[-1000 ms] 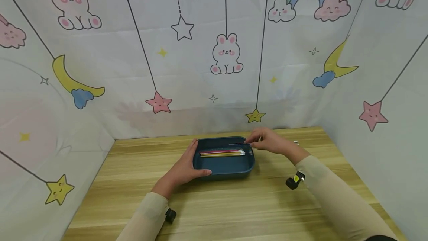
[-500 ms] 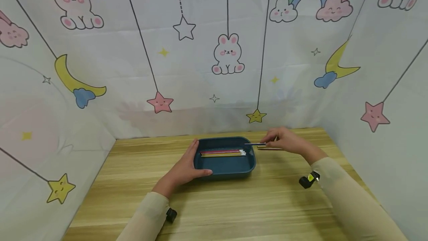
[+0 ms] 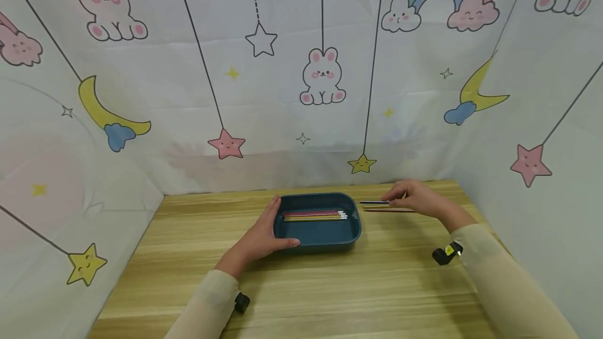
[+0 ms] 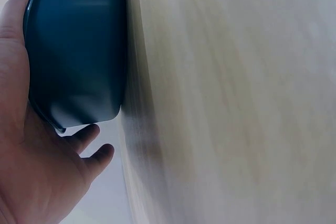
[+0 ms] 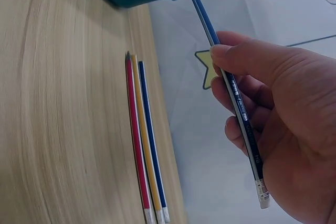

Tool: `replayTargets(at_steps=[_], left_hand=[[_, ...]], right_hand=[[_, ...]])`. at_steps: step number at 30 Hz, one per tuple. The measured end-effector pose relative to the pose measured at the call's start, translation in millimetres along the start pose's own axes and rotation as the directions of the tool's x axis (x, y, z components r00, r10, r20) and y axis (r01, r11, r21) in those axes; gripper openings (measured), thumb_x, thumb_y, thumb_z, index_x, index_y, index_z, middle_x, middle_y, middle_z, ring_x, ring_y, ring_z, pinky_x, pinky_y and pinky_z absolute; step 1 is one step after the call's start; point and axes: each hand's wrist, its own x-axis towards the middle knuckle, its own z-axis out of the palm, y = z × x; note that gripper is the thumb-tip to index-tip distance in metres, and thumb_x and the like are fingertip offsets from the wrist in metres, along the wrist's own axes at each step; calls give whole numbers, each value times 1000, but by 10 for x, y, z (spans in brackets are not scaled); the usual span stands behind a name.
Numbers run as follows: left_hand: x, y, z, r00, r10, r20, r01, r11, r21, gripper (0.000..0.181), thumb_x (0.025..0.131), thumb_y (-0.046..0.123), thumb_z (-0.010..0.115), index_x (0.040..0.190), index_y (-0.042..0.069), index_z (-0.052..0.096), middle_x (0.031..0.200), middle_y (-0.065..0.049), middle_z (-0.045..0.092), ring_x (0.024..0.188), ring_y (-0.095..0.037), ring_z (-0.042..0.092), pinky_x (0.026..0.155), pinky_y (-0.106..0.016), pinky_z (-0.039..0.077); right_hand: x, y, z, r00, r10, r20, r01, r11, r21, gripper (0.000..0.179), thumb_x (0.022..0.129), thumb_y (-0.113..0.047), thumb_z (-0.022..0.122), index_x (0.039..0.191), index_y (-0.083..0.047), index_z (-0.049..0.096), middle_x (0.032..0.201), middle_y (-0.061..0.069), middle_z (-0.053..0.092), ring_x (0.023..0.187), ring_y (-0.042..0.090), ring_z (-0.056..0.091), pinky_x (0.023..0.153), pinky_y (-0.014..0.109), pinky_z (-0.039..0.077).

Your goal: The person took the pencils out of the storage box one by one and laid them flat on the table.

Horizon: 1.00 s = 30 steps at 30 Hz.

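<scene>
My left hand (image 3: 256,232) holds the left end of a dark teal plastic tray (image 3: 317,248), thumb along the front rim and fingers along the left side. Inside the tray lie several pencils (image 3: 313,217), red and yellow among them, white ends to the right. To the right of the tray, my right hand (image 5: 294,87) pinches a dark blue pencil (image 5: 245,124) between thumb and fingers, white eraser toward the palm. Below it on the table rest a red pencil (image 5: 135,135), a yellow pencil (image 5: 147,140) and a blue pencil (image 5: 155,145), side by side.
The wooden table (image 3: 325,297) ends at the back against a white cloth (image 3: 273,93) printed with rabbits, stars and moons. Cloth walls also rise at left and right. Small black cameras (image 3: 444,255) are worn at both wrists.
My right hand has moved right, from over the tray's right rim to beside it, taking the blue pencil along. The pencils on the table have come into view. The left hand keeps its place.
</scene>
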Motion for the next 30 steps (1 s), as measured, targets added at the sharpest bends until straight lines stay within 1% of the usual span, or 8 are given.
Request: replayTargets(at_steps=[4,7,12,16,19,22,26,30], left_hand=[[-5,1,2,1000,-2,0,2,1000,6,132,89,59,90,180,18,4,187,0,0,171,-31,7,132,-64,21],[-8,0,2,1000,-4,0,4,1000,6,132,88,61,90,180,19,4,187,1,0,171,-31,7,132,-64,21],[-10,0,8,1000,-9,4,9,1000,-7,132,89,60,90,180,19,4,187,1,-1,171,-31,7,132,-65,22],[-7,2,15,1000,-12,7,12,1000,-10,131,89,59,90,180,20,4,186,2,-2,171,-31,6,131,-65,22],[-4,1,19,1000,-12,5,12,1000,-11,131,89,58,90,180,20,4,186,2,-1,171,-31,6,131,-66,22],[-5,4,17,1000,-13,6,13,1000,-13,131,89,58,90,180,20,4,186,3,-2,171,-31,6,131,-66,22],[-8,10,10,1000,-12,6,12,1000,-14,131,89,58,90,180,21,3,186,3,-2,171,-32,7,131,-66,22],[-3,3,11,1000,-10,4,10,1000,-10,131,89,58,90,180,21,4,186,2,-2,171,-32,8,131,-66,23]], right_hand=[[-30,58,-16,1000,18,-3,-18,1000,14,21,106,-5,74,124,-6,84,127,14,75,110,26,70,85,33,60],[-45,125,-24,1000,24,-11,-24,1000,21,21,106,-4,73,124,-5,85,126,14,75,109,27,70,85,32,60],[-68,278,-19,999,37,-22,-36,999,23,21,107,-5,73,124,-7,85,125,12,77,111,27,70,87,31,60],[-80,397,22,998,48,-28,-47,998,30,21,106,-6,74,125,-6,85,127,13,77,116,29,71,89,30,60],[-83,454,57,998,51,-26,-50,998,46,21,107,-6,74,125,-3,84,128,15,77,117,32,71,89,30,60],[-83,489,94,998,58,-29,-57,997,51,20,107,-6,73,124,-2,84,126,14,77,116,32,70,91,30,59],[-76,525,148,998,40,-48,-38,999,39,19,105,-2,74,121,-2,84,121,12,77,114,30,70,92,29,58],[-58,575,204,998,-6,-64,7,1000,11,18,103,2,75,117,-2,86,117,11,78,110,31,72,91,29,58]])
